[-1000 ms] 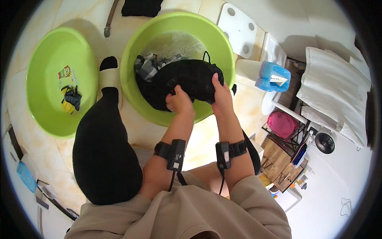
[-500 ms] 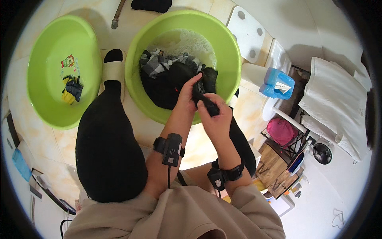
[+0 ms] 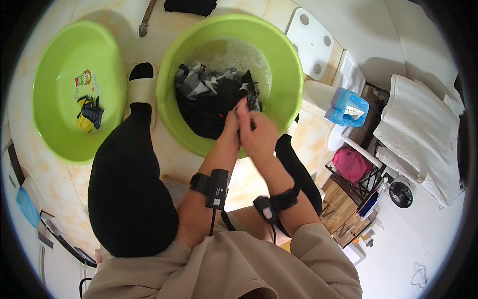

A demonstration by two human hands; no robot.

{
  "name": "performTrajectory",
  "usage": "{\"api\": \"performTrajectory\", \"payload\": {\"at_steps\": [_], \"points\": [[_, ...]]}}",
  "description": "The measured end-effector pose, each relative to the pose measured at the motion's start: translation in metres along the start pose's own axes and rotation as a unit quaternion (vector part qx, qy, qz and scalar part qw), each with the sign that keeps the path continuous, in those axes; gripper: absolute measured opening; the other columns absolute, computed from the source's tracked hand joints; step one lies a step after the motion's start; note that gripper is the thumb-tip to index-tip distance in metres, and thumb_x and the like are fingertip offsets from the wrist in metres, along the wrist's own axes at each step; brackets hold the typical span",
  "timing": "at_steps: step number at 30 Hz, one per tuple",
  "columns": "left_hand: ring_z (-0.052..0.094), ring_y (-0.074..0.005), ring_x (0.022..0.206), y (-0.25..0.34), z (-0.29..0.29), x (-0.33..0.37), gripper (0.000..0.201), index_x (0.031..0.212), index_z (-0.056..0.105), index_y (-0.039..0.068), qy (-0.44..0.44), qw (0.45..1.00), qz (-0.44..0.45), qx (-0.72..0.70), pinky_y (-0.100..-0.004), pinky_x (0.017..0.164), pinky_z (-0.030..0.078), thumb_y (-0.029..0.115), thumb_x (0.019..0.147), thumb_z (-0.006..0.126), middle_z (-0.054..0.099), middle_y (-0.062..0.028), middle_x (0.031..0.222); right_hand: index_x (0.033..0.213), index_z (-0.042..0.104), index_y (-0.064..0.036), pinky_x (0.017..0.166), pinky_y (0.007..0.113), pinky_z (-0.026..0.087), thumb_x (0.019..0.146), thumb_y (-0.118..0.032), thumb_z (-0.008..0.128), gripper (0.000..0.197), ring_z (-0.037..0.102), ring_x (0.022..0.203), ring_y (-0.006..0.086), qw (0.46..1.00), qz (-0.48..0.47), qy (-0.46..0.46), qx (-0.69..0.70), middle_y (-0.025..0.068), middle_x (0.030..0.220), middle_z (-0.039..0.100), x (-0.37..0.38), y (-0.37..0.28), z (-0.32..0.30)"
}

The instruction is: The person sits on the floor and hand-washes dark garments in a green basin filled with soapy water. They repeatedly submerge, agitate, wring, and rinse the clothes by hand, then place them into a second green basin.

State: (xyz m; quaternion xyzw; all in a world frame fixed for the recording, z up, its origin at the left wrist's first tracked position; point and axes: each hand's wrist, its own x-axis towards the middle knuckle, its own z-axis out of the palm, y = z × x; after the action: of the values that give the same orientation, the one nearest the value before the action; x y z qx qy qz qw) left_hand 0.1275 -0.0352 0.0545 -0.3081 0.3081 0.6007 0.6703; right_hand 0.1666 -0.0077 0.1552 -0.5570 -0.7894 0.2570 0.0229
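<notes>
Over the near part of a round green basin [image 3: 294,94], my two hands are pressed together. My left hand [image 3: 232,125] is closed on a wet black garment [image 3: 204,112], with its fingers partly hidden. Against it, my right hand [image 3: 260,132] is curled over the same cloth and slightly blurred by motion. Little of the fabric shows between the palms. The rest of the garment lies heaped in the basin, with a grey, black and white checked cloth [image 3: 191,82] beside it. Sudsy water [image 3: 249,52] fills the far side.
An oval green basin [image 3: 55,124] holding a small yellow and black cloth [image 3: 89,114] stands at left. My slippered foot [image 3: 142,89] is between the basins. A blue and white container [image 3: 348,107] and a white panel with grey discs [image 3: 309,42] are at right. A pipe [image 3: 144,27] lies beyond.
My right hand has moved from gripping a bunched end of the black garment to folding over against my left hand. The bunched end is now hidden between them.
</notes>
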Motion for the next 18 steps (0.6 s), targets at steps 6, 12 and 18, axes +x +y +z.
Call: {"api": "performTrajectory", "payload": {"at_steps": [6, 12, 18], "points": [[0.063, -0.0211, 0.08, -0.012, -0.005, 0.004, 0.033, 0.101, 0.066, 0.002, 0.093, 0.993, -0.066, -0.022, -0.0344, 0.069, 0.05, 0.032, 0.087, 0.063, 0.065, -0.0074, 0.091, 0.073, 0.068, -0.0023, 0.058, 0.047, 0.046, 0.095, -0.039, 0.049, 0.047, 0.061, 0.064, 0.0406, 0.996, 0.083, -0.021, -0.036, 0.0205, 0.068, 0.062, 0.011, 0.006, 0.009], [0.059, -0.0186, 0.07, 0.01, -0.017, 0.003, 0.022, 0.101, 0.065, 0.008, -0.005, 0.997, -0.063, -0.043, -0.0335, 0.067, 0.051, 0.026, 0.088, 0.063, 0.06, -0.0043, 0.081, 0.071, 0.062, 0.0017, 0.053, 0.042, 0.042, 0.09, -0.027, 0.058, 0.035, 0.056, 0.057, 0.0374, 0.998, 0.018, 0.027, 0.06, 0.0198, 0.06, 0.056, -0.014, -0.004, 0.018], [0.058, -0.0196, 0.071, -0.001, 0.004, -0.016, 0.024, 0.091, 0.066, 0.004, 0.056, 0.998, -0.018, 0.039, -0.032, 0.065, 0.047, 0.027, 0.086, 0.063, 0.059, -0.0051, 0.078, 0.074, 0.064, 0.0023, 0.056, 0.041, 0.047, 0.089, -0.024, 0.057, 0.031, 0.061, 0.061, 0.0363, 0.994, 0.066, 0.088, 0.02, 0.0198, 0.065, 0.061, 0.009, 0.011, 0.017]]}}
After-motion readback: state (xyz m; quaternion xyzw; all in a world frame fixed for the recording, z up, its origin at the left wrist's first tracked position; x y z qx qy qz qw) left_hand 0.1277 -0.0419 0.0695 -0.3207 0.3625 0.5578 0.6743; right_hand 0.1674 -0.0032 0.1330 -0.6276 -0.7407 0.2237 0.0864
